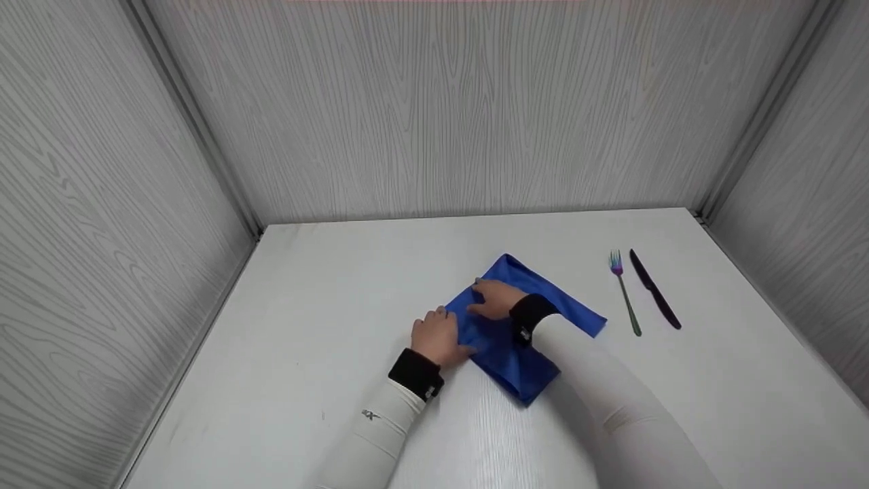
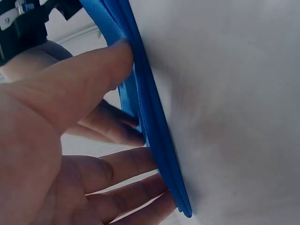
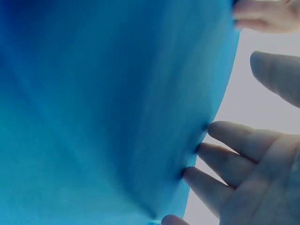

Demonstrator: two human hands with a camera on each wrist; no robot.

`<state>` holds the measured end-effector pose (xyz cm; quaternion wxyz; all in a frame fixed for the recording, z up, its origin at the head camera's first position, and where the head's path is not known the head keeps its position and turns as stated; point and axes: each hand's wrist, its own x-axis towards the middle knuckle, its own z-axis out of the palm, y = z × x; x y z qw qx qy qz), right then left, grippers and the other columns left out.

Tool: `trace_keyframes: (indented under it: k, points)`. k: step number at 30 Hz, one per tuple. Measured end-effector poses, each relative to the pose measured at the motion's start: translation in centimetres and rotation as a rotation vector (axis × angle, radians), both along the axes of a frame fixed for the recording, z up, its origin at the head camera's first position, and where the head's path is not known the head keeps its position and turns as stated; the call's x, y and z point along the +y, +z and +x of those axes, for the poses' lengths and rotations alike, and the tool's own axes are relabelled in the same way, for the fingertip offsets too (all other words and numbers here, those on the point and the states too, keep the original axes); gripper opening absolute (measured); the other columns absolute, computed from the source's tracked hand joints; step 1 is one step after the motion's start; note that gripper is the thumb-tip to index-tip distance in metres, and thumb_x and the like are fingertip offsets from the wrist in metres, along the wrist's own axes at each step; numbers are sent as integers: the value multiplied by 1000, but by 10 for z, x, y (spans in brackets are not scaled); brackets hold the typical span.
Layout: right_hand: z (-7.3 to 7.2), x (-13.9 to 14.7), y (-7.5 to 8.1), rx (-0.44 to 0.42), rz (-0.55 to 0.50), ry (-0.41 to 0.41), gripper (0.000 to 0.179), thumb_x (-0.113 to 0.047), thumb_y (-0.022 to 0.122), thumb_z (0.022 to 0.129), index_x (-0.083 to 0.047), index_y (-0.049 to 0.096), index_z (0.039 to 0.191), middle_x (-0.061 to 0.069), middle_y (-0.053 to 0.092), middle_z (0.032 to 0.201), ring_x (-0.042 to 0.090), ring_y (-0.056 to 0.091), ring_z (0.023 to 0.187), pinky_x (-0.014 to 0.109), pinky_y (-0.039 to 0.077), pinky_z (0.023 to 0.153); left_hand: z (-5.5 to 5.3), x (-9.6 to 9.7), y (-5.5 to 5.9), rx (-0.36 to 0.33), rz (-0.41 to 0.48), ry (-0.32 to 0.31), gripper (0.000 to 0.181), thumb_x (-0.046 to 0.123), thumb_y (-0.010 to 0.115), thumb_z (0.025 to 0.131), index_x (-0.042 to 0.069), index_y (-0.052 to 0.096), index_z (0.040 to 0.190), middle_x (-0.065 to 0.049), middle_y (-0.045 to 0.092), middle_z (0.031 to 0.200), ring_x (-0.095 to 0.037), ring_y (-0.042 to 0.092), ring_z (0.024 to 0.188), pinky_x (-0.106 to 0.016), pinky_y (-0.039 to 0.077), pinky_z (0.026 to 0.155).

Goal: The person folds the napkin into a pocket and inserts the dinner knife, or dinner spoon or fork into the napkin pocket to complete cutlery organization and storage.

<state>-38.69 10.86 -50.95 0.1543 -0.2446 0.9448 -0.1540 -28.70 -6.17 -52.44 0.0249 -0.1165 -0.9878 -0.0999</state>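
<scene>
Folded blue cloth [image 1: 502, 353] mid-frame, left hand [image 1: 436, 337] and right hand [image 1: 499, 299] touching it, fingers [image 3: 206, 185] apart, fork [image 1: 626, 297] and knife [image 1: 654, 288] at frame right

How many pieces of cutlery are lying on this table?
2: the fork, to the right of the blue cloth, and the dark knife, just right of the fork. Anything under the cloth would be hidden.

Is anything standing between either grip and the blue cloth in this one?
Nothing visible: the left grip and right grip both touch the blue cloth. The fork and knife lie apart, to its right.
</scene>
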Motion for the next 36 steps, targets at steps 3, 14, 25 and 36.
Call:
trace_keyframes:
  k: [3, 14, 25, 36]
  points:
    - [-8, 5, -3, -24, 27, -26, 68, -38, 55, 110, 4, 37, 160, 24, 28, 171, 39, 29, 158, 49, 26, 128, 1, 1, 0, 17, -5, -1, 78, 55, 85, 84, -2, 66, 134, -23, 65, 138, -36, 63, 124, -53, 53, 97]
    - [-28, 30, -7, -32, 28, -114, 78, -37, 52, 110, 10, 19, 163, 29, 12, 173, 43, 14, 162, 52, 18, 130, 2, 0, 1, 49, -1, -6, 76, 54, 87, 81, -1, 67, 130, -22, 66, 135, -36, 65, 120, -53, 54, 93]
    - [-33, 35, -4, 9, 34, -193, 80, -41, 52, 109, 9, 21, 163, 25, 19, 173, 48, 16, 159, 65, 26, 124, 0, -2, 2, 46, 14, -2, 75, 54, 87, 82, 0, 67, 129, -22, 66, 135, -35, 64, 121, -53, 53, 93]
    - [-42, 49, -12, -19, -73, -267, 76, -38, 57, 105, 3, 29, 163, 22, 26, 172, 47, 19, 158, 71, 29, 120, 1, -3, 2, -9, 29, -7, 74, 53, 85, 84, 0, 65, 133, -22, 63, 140, -36, 62, 125, -54, 52, 97]
